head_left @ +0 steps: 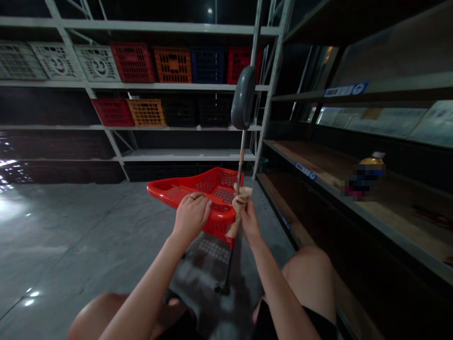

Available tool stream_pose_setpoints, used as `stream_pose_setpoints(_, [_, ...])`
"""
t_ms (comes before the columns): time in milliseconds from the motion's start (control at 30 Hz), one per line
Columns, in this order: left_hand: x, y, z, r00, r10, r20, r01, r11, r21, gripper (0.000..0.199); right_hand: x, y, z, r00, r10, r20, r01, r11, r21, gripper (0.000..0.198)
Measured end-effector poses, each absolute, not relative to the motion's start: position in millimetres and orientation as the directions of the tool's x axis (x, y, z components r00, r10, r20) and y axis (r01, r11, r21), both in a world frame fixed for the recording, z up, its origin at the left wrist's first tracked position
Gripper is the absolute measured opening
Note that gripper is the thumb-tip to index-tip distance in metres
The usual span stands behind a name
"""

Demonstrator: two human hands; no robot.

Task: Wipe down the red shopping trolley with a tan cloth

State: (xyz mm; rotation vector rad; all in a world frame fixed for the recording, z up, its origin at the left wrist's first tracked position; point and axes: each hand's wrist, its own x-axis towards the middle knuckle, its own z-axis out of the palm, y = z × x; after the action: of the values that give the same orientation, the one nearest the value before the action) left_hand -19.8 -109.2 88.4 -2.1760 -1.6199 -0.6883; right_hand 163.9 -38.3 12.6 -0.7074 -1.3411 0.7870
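A red plastic cart basket [170, 186] with perforated walls is in front of me, above a wheel [222, 287] near the floor. My left hand [194, 212] rests closed over its near rim, the fingers curled over the edge. At the basket's right corner, an upright thin metal pole [241, 158] rises, with a grey oblong plastic piece [243, 99] higher up. A beige cloth [241, 198] is wrapped around the pole's lower part, one end hanging down. My right hand [249, 219] is closed on this cloth from the right, its fingers partly hidden.
Behind stands a metal shelving rack [177, 86] with several coloured plastic crates [172, 65]. Close on the right, a brown shelf unit [318, 165] carries a bottle [375, 160], partly pixelated. Grey concrete floor [71, 236] extends to the left. My bent knees [307, 274] flank the cart.
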Motion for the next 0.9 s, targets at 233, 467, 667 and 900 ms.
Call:
stream_pose_setpoints(233, [11,-106,79,0.088,0.763,0.640,0.989,-0.142,0.034,0.042,169,19,134,0.012,0.734,0.679,-0.078,0.677,-0.731,0.026])
stream_pose_setpoints(467, [41,-101,81,0.079,0.786,0.613,0.980,-0.173,0.095,0.035,187,41,213,0.039,0.624,0.780,-0.015,0.781,-0.624,0.021])
stream_pose_setpoints(667, [1,-112,98,0.103,0.685,0.721,0.947,-0.289,0.140,0.036,210,-19,65,0.011,0.737,0.675,0.196,0.661,-0.724,0.039])
stream_pose_setpoints(900, [-82,-103,82,-0.208,0.658,0.724,0.976,0.094,0.195,0.052,196,-88,10,0.074,0.649,0.757,0.535,0.615,-0.579,0.044])
